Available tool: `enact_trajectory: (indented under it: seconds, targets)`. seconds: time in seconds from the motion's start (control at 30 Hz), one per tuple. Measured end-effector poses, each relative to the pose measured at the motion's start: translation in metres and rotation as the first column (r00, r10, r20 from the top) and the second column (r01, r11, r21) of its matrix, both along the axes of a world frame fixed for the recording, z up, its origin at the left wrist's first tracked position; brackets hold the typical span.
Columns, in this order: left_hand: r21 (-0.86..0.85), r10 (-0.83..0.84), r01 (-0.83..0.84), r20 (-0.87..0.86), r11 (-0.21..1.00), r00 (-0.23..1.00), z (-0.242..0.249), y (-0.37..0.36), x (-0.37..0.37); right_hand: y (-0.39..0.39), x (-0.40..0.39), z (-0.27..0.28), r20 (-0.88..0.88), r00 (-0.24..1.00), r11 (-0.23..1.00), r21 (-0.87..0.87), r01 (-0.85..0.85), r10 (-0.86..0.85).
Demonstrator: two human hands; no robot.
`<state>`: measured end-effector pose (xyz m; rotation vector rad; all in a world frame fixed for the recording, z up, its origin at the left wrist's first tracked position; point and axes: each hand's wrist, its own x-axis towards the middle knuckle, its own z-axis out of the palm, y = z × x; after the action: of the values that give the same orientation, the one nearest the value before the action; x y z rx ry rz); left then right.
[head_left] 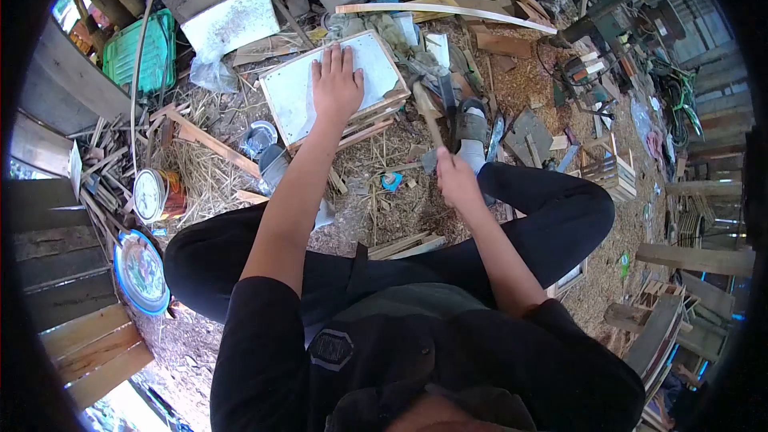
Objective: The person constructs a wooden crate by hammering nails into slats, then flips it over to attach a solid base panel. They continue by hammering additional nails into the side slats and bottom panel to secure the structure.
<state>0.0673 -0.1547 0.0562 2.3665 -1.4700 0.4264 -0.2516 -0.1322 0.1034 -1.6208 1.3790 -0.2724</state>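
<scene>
My left hand (pixel 338 84) lies flat, fingers spread, on the pale top panel of a shallow wooden box (pixel 286 104). This box is tilted in view, with light wooden edging around the panel and slats below its near side. To the right of it, my right hand (pixel 459 184) is closed around a hammer (pixel 427 108) with a pale wooden handle. The handle points away from me, and a grey metal part shows close beside my fingers. My right shoe (pixel 472 124) is just beyond that hand.
Straw and wood shavings cover the ground between my legs. A paint can (pixel 150 196) and a round blue-rimmed basin (pixel 141 272) stand at the left, below a green crate (pixel 142 52). A long thin wooden strip (pixel 448 10) lies across the scrap pile. Slatted wooden frames (pixel 610 174) are at right.
</scene>
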Motion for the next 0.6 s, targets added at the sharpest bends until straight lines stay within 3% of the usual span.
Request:
enact_trajectory:
  seconds: [0.07, 0.1, 0.13, 0.17, 0.23, 0.27, 0.3, 0.33, 0.37, 0.4, 0.43, 0.47, 0.5, 0.53, 0.6]
  targets:
    - [0.000, -0.017, 0.017, -0.009, 1.000, 1.000, -0.002, 0.003, -0.001, 0.006, 0.008, 0.052, 0.175, 0.975, 0.991, 0.013, 0.134, -0.135]
    - [0.003, -0.016, 0.016, -0.007, 1.000, 1.000, -0.001, 0.003, -0.001, -0.005, 0.005, 0.062, 0.334, 0.938, 0.992, -0.049, 0.113, -0.091]
    - [0.010, -0.014, 0.014, -0.007, 1.000, 1.000, 0.000, 0.003, -0.001, 0.000, 0.017, 0.115, 0.393, 0.909, 0.984, -0.046, 0.171, -0.140]
    - [0.018, -0.013, 0.013, -0.008, 1.000, 1.000, 0.001, 0.003, -0.001, -0.001, 0.017, 0.146, 0.500, 0.842, 0.979, 0.076, 0.189, -0.201]
    - [0.024, -0.010, 0.010, -0.007, 1.000, 1.000, -0.002, 0.001, 0.000, -0.007, 0.015, 0.156, 0.714, 0.679, 0.978, 0.040, 0.204, -0.171]
    - [0.027, -0.005, 0.005, -0.007, 1.000, 1.000, -0.003, 0.000, 0.000, -0.008, 0.017, 0.137, 0.713, 0.680, 0.978, 0.040, 0.204, -0.171]
    - [0.026, -0.001, 0.001, -0.009, 1.000, 1.000, -0.002, 0.000, 0.001, -0.008, 0.020, 0.095, 0.524, 0.849, 0.840, -0.430, 0.330, -0.065]
    - [0.013, -0.002, 0.002, -0.020, 1.000, 1.000, -0.002, 0.000, 0.001, -0.009, 0.020, 0.053, 0.275, 0.958, 0.513, -0.813, 0.277, -0.081]
    - [0.001, -0.005, 0.005, -0.032, 1.000, 0.999, -0.002, 0.001, 0.000, 0.000, 0.007, 0.017, 0.274, 0.960, 0.807, -0.555, 0.199, -0.048]
    - [0.000, -0.004, 0.004, -0.034, 1.000, 0.999, -0.003, 0.002, -0.002, -0.008, -0.006, -0.039, -0.029, 0.992, 0.767, -0.631, -0.116, 0.126]
    - [0.002, -0.011, 0.011, -0.021, 1.000, 1.000, -0.004, 0.001, -0.002, -0.006, -0.010, -0.040, -0.030, 0.991, 0.766, -0.632, -0.120, 0.130]
    - [0.007, -0.016, 0.016, -0.007, 1.000, 1.000, -0.005, 0.002, 0.001, -0.001, -0.013, -0.040, 0.048, 0.999, 0.951, -0.310, 0.007, 0.008]
    - [0.008, -0.002, 0.002, -0.009, 1.000, 1.000, 0.000, 0.003, 0.001, 0.002, -0.014, -0.037, 0.070, 0.990, 0.991, 0.062, 0.121, -0.125]
    - [0.050, -0.027, 0.029, -0.042, 0.998, 0.999, 0.007, 0.008, -0.002, 0.013, -0.008, 0.000, 0.144, 0.971, 0.981, 0.077, 0.180, -0.190]
    - [0.097, -0.111, 0.116, -0.058, 0.988, 0.992, 0.015, 0.017, -0.008, 0.004, -0.012, -0.008, 0.240, 0.935, 0.963, 0.135, 0.234, -0.261]
